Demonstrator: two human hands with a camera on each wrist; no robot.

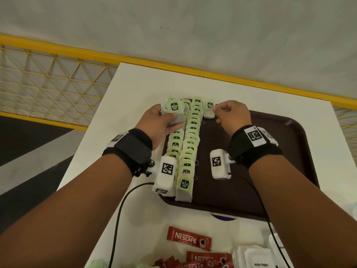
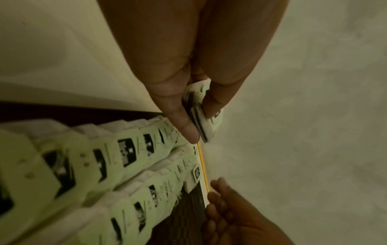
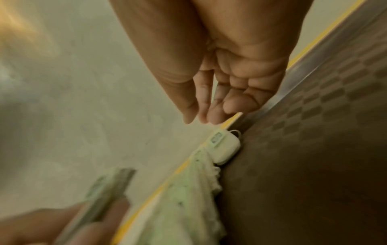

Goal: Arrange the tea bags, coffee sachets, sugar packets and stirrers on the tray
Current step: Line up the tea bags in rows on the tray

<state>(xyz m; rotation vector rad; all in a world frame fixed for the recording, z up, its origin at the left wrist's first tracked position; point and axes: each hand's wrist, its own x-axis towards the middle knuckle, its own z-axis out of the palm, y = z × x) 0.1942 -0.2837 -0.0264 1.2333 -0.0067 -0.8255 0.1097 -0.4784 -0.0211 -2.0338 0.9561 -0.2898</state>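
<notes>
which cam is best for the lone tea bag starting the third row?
Head view: the lone tea bag shows whole with its green tag, at the tray's far edge, beside the right hand. Right wrist shows it small and blurred under the fingers. Left wrist shows only a sliver.

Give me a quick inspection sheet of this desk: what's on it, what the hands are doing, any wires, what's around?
Surface: white table bearing a dark brown tray.
Job's things: two overlapping tea bag rows on the tray's left part; single tea bag starting a third row; coffee sachets and sugar packets on the table, near side; stirrers not seen.
Clutter: nothing seen.
Hands: left hand grips a tea bag stack; right hand loosely curled beside the single bag, holding nothing.
Cables: black cable from left wrist; another from the right.
Surroundings: yellow mesh railing, pale floor.
</notes>
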